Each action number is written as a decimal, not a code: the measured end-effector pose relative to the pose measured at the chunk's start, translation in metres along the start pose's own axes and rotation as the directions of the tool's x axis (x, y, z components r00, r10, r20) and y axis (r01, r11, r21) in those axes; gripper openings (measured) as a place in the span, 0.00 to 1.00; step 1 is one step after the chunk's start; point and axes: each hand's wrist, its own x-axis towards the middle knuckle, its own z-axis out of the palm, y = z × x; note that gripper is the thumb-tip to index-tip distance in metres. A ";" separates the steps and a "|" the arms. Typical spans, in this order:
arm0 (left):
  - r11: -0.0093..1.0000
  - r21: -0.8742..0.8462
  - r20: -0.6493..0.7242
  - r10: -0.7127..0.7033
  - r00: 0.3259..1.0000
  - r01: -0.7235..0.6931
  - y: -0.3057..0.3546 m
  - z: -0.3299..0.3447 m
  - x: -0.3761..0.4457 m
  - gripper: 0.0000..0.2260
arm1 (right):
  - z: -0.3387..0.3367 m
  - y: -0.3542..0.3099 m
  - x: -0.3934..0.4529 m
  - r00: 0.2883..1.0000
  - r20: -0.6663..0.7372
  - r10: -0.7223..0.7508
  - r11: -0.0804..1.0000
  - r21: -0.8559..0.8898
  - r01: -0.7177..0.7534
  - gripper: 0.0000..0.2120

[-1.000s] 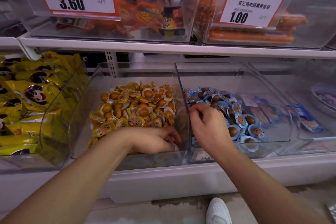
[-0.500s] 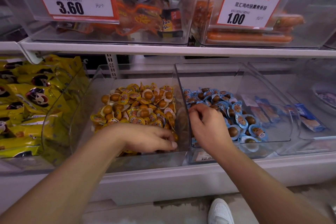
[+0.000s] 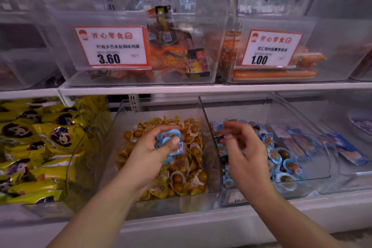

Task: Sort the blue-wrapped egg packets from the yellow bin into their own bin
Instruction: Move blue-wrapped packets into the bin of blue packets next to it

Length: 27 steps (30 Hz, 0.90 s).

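Single head-worn view, close, facing forward and down at the shelf bins [image 3: 165, 203]

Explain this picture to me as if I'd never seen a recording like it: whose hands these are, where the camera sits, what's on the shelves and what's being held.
There is no machine here, only a person working with bare hands. The single picture comes from a camera worn on the person's head, looking forward and down, so both forearms reach in from the bottom edge.

The left hand grips a few blue-wrapped egg packets above the yellow bin, a clear tub of yellow-wrapped eggs. The right hand hovers over the blue bin next to it, fingers loosely curled; it is blurred, and whether it holds anything cannot be told.

Yellow snack bags lie in the tub to the left. The shelf above carries two more clear tubs with price cards reading 3.60 and 1.00; the second holds orange sausages.
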 end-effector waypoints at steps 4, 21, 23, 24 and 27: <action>0.938 0.105 -0.120 0.341 0.932 -0.330 0.025 0.027 -0.012 0.11 | 0.013 -0.049 -0.019 0.843 0.359 0.400 0.703 0.470 -0.534 0.10; 0.937 0.297 0.007 0.192 0.981 -0.185 -0.016 0.029 -0.003 0.13 | -0.055 0.016 0.055 0.826 0.186 0.533 0.813 0.157 -0.560 0.06; 0.924 0.348 -0.005 0.173 0.985 -0.160 -0.024 0.015 -0.001 0.16 | -0.057 0.028 0.066 0.831 0.108 0.545 0.826 0.100 -0.555 0.08; 0.920 0.363 -0.004 0.163 0.987 -0.151 -0.028 0.008 -0.002 0.18 | -0.055 0.032 0.072 0.813 0.111 0.572 0.787 0.203 -0.582 0.08; 0.908 0.393 -0.036 0.175 0.984 -0.147 -0.032 -0.014 -0.013 0.19 | -0.043 0.039 0.085 0.798 0.157 0.582 0.721 0.355 -0.596 0.15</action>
